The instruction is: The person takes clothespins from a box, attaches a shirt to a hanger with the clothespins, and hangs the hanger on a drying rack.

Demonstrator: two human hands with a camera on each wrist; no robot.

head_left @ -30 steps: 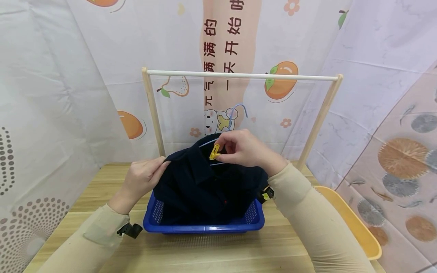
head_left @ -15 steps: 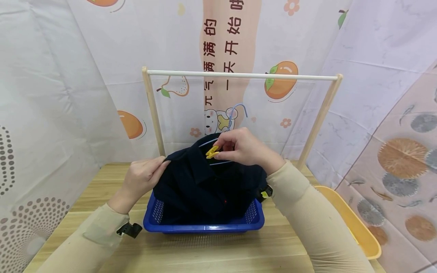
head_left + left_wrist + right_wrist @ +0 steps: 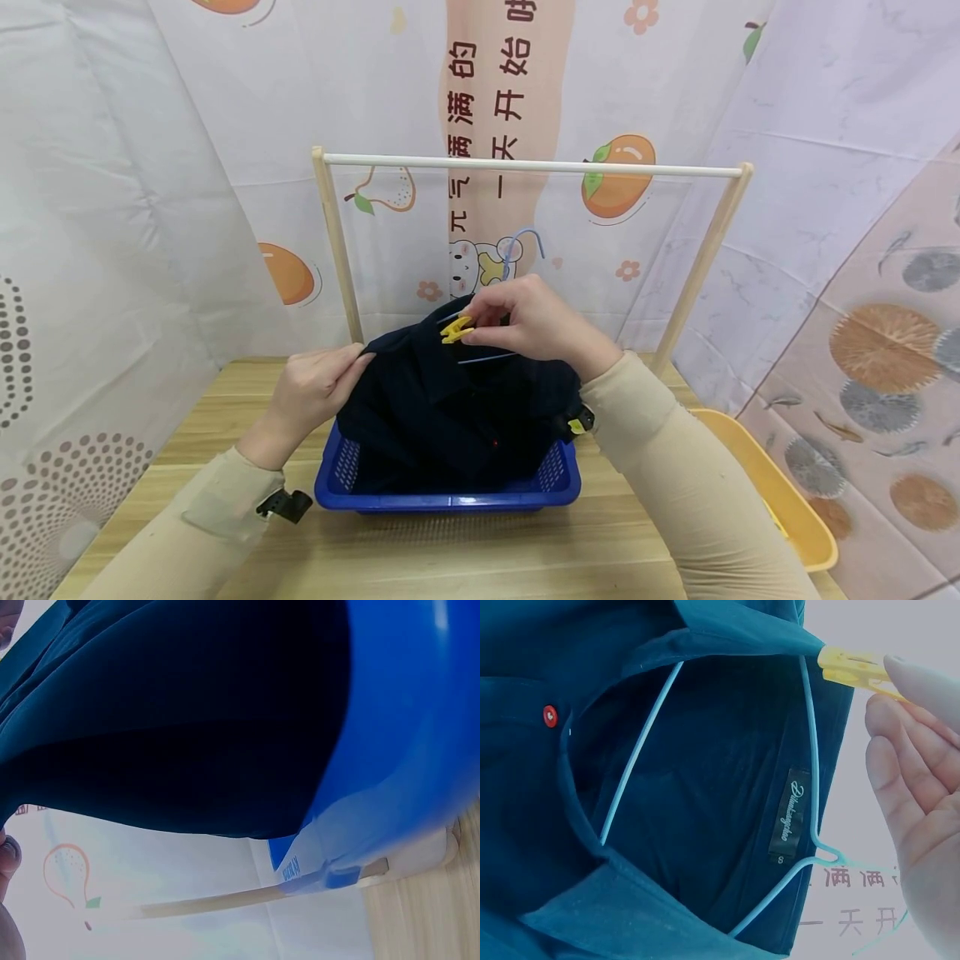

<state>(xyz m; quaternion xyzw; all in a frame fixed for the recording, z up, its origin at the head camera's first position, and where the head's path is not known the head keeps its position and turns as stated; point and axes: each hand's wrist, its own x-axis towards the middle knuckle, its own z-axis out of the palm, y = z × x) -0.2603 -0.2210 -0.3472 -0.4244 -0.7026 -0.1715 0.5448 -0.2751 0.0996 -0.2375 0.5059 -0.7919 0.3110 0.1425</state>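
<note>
A dark navy shirt [image 3: 450,425] with a collar lies bunched over the blue basket [image 3: 450,502], a light-blue wire hanger [image 3: 810,735] inside its neck opening. The hanger's hook stands up behind the right hand. My left hand [image 3: 318,383] pinches the shirt's shoulder between thumb and fingers at the left. Between thumb and fingertips, my right hand [image 3: 532,325] squeezes a yellow clothespin [image 3: 855,669]. The clothespin's tip is right at the collar edge, over one arm of the hanger. A red button [image 3: 550,715] shows on the shirt front in the right wrist view.
A drying rack with a white bar [image 3: 540,166] and wooden posts stands behind the basket on the wooden table [image 3: 420,567]. At the right is a yellow tray [image 3: 810,525]. Printed curtains [image 3: 255,100] surround the table.
My right hand has moved slightly left with the clothespin, which has turned flatter and come to the collar edge. The left hand has kept its grip on the shirt in place.
</note>
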